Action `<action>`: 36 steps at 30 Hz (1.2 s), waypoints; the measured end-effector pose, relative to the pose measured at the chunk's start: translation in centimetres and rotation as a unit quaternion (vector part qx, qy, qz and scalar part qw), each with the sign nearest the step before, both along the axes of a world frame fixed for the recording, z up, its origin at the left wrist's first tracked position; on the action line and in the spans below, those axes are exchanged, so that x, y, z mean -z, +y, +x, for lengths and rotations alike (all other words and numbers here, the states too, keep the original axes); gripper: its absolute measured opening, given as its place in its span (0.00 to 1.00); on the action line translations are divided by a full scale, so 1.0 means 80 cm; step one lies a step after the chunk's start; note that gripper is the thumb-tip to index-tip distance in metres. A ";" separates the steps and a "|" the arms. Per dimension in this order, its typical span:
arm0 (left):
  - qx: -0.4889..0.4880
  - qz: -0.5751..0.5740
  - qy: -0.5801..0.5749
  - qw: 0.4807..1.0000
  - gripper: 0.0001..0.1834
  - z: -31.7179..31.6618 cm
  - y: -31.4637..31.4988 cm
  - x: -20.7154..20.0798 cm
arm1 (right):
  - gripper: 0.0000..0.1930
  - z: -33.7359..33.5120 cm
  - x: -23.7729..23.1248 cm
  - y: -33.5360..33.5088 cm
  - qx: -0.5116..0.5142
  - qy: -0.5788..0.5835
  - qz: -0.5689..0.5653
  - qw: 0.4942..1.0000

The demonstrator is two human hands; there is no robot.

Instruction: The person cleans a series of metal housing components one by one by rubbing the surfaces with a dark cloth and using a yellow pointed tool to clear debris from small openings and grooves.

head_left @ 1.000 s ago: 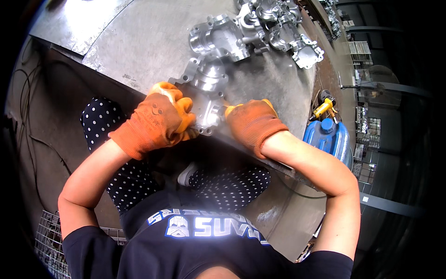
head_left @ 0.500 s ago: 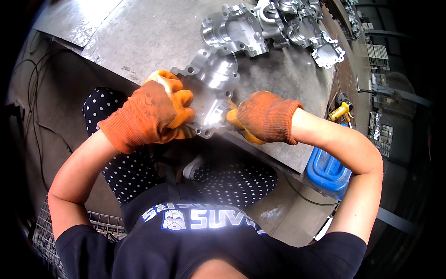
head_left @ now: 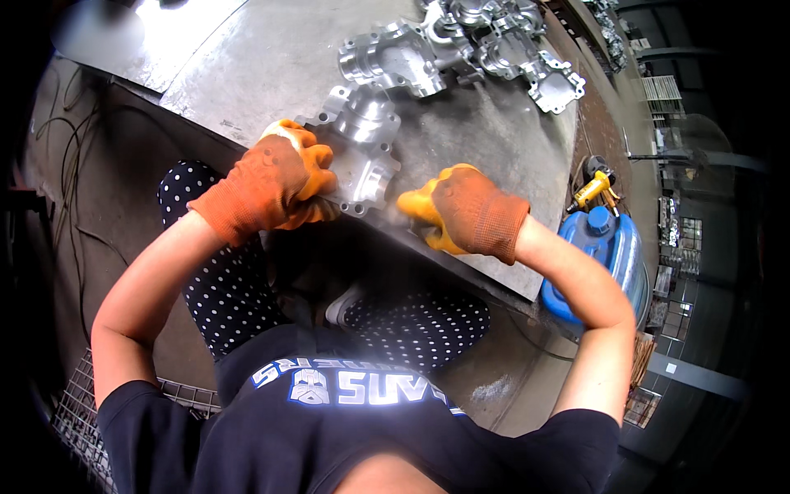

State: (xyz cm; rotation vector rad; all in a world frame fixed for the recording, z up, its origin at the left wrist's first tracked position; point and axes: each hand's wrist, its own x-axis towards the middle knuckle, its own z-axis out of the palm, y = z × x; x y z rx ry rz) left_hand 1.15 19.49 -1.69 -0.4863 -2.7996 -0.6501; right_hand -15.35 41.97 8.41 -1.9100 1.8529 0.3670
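Observation:
A shiny machined metal casting [head_left: 354,152], with rounded bores and bolt holes along its rim, rests at the near edge of the metal-topped table. My left hand [head_left: 292,177], in an orange work glove, is closed around the casting's left side. Just right of the casting, with a small gap between, is my right hand [head_left: 465,207] in a matching glove. Its fingers are curled together with the fingertips toward the casting; what they hold, if anything, is hidden.
Several similar castings [head_left: 395,62] are grouped at the table's far side. Past its right edge are a yellow-handled tool [head_left: 594,189] and a blue plastic jerrycan [head_left: 601,251]. Cables [head_left: 74,165] hang at left; a wire basket [head_left: 82,412] is at lower left.
My right hand has drawn away from the casting, toward the right. My left hand keeps its grip on it. The whole view has shifted slightly.

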 end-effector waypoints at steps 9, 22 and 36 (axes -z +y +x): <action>-0.190 0.074 0.046 0.978 0.14 0.018 0.145 0.000 | 0.15 0.004 0.043 0.117 0.451 -0.086 -0.132 0.878; 0.034 0.273 0.045 0.960 0.44 -0.037 0.196 -0.012 | 0.17 0.011 0.041 0.182 0.502 0.134 -0.129 0.845; -0.017 -0.039 0.076 0.996 0.22 -0.083 0.132 0.008 | 0.13 0.019 0.027 0.113 0.313 0.327 -0.047 0.891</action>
